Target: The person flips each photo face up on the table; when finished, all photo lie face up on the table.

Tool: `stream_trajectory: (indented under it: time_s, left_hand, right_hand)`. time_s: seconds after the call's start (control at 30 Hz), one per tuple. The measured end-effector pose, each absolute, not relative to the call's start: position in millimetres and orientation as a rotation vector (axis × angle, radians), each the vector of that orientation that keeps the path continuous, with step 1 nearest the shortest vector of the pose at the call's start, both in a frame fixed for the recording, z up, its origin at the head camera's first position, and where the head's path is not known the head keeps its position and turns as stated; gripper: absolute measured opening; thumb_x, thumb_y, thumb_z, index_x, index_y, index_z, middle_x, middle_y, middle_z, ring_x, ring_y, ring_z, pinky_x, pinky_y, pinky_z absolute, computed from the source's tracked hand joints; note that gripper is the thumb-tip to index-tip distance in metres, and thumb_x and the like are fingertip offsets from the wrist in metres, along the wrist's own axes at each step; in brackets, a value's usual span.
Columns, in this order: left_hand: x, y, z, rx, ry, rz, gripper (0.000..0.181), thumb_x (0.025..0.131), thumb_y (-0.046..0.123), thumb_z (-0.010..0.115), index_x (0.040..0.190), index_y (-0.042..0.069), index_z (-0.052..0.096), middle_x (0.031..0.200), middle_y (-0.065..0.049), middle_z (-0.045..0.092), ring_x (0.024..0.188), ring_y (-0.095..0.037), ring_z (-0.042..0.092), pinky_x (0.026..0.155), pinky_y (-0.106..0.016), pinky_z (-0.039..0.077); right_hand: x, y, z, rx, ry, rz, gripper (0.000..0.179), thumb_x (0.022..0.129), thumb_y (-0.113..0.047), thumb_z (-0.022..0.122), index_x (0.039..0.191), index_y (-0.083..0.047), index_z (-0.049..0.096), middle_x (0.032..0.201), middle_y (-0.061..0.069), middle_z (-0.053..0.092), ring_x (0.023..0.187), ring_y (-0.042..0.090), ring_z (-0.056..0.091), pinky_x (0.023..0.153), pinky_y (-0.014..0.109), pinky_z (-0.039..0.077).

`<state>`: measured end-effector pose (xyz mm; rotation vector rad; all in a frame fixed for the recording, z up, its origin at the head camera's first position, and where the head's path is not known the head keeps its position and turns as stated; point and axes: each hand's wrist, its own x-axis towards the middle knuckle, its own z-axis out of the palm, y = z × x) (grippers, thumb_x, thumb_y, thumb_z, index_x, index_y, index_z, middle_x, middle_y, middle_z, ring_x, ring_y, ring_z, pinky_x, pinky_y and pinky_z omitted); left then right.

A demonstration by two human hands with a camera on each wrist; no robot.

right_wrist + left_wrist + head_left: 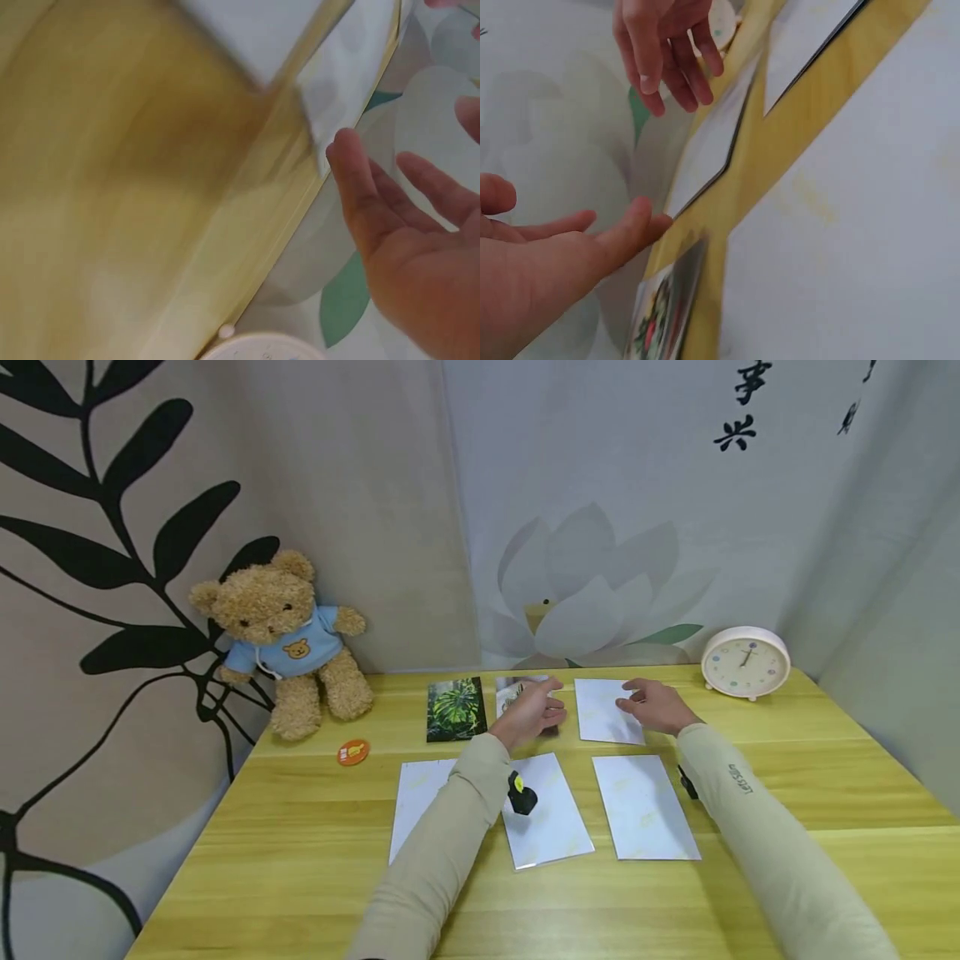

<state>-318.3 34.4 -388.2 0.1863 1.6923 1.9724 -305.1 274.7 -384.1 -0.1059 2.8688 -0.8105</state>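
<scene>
My left hand [529,713] hovers over a picture card [516,687] in the back row, fingers extended and holding nothing; it covers much of the picture. My right hand [657,707] is at the right edge of a white blank-faced card [600,710], its fingers loosely spread. In the right wrist view the right fingers [360,187] grip nothing, and contact with the card cannot be told. Left of these lies a card with a green leaf picture [457,710]. In front are white cards: left [417,789], partly under my forearm, middle [553,827] and right [647,810].
A teddy bear [296,643] in a blue top sits at the table's back left. Near it lies a round orange disc [353,752]. A white clock [746,663] stands at the back right. Printed curtains [360,527] hang behind the wooden table [300,877].
</scene>
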Motion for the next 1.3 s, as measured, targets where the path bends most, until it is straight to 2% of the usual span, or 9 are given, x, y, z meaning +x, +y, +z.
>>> stream_trajectory:
  time_s: [0.27,0.37,0.47,0.63,0.8,0.87,0.93,1.07,1.3]
  left_hand:
    - [-315.6,57.4,-392.4,0.184,1.689,1.891,0.063,0.110,0.039,0.032,0.160,0.003,0.020,0.163,-0.033,0.014,0.152,-0.040,0.024,0.126,-0.043,0.029]
    - [-316.3,59.0,-391.5,0.156,1.677,1.923,0.061,0.110,0.037,0.033,0.159,0.003,0.023,0.162,-0.034,0.016,0.152,-0.041,0.025,0.125,-0.043,0.030]
    - [-317.0,59.5,-390.2,0.142,1.704,1.947,0.059,0.110,0.034,0.036,0.159,0.004,0.025,0.159,-0.033,0.024,0.146,-0.039,0.035,0.122,-0.043,0.035]
    - [-318.7,56.4,-390.9,0.110,1.783,2.020,0.053,0.107,0.025,0.043,0.154,0.002,0.035,0.150,-0.026,0.043,0.120,-0.030,0.055,0.112,-0.042,0.043]
    - [-321.8,51.4,-397.2,0.113,1.792,2.099,0.044,0.105,0.010,0.045,0.147,-0.003,0.044,0.141,-0.023,0.053,0.122,-0.033,0.059,0.113,-0.046,0.044]
    - [-321.9,49.7,-400.8,0.132,1.810,2.100,0.043,0.103,0.005,0.047,0.146,-0.003,0.046,0.139,-0.021,0.057,0.119,-0.030,0.061,0.113,-0.047,0.045]
    - [-320.5,48.9,-403.7,0.152,1.837,2.091,0.043,0.102,0.003,0.051,0.144,-0.001,0.050,0.136,-0.018,0.060,0.114,-0.026,0.064,0.111,-0.049,0.047]
    - [-315.2,50.6,-406.7,0.190,1.872,2.076,0.045,0.101,0.007,0.057,0.145,0.009,0.053,0.137,-0.015,0.060,0.116,-0.026,0.066,0.110,-0.052,0.047]
    - [-313.0,59.5,-397.8,0.230,1.849,2.086,0.046,0.101,0.017,0.061,0.145,0.026,0.053,0.138,-0.011,0.058,0.123,-0.030,0.063,0.110,-0.055,0.046]
  right_hand:
    - [-290.2,291.7,-387.1,-0.119,2.881,-0.845,0.053,0.105,-0.030,0.051,0.143,0.006,0.048,0.130,0.029,0.063,0.113,0.040,0.065,0.093,0.049,0.055]
    - [-290.2,288.7,-387.9,-0.111,2.881,-0.835,0.055,0.105,-0.031,0.051,0.146,0.005,0.046,0.130,0.028,0.063,0.116,0.040,0.063,0.096,0.050,0.054]
    - [-291.8,281.9,-388.2,-0.119,2.878,-0.805,0.059,0.105,-0.032,0.050,0.150,0.003,0.040,0.131,0.029,0.062,0.118,0.041,0.062,0.100,0.054,0.051]
    - [-294.7,266.7,-388.6,-0.196,2.884,-0.759,0.064,0.105,-0.040,0.049,0.156,-0.005,0.033,0.129,0.029,0.063,0.116,0.040,0.062,0.102,0.056,0.049]
    - [-297.1,250.5,-389.0,-0.249,2.892,-0.735,0.066,0.104,-0.048,0.045,0.159,-0.014,0.030,0.121,0.027,0.065,0.106,0.036,0.064,0.095,0.053,0.051]
    - [-297.5,244.2,-390.5,-0.224,2.871,-0.759,0.066,0.104,-0.052,0.043,0.160,-0.019,0.028,0.125,0.026,0.063,0.108,0.035,0.062,0.097,0.054,0.050]
    - [-297.4,239.5,-393.6,-0.199,2.857,-0.793,0.065,0.105,-0.054,0.039,0.161,-0.024,0.026,0.132,0.026,0.059,0.114,0.036,0.059,0.101,0.056,0.048]
    - [-295.6,234.6,-397.1,-0.196,2.837,-0.870,0.065,0.106,-0.057,0.032,0.162,-0.027,0.020,0.143,0.028,0.052,0.124,0.041,0.055,0.107,0.061,0.043]
    - [-298.6,236.2,-389.7,-0.212,2.810,-0.954,0.068,0.103,-0.064,0.029,0.162,-0.034,0.014,0.145,0.027,0.051,0.122,0.041,0.057,0.097,0.056,0.051]
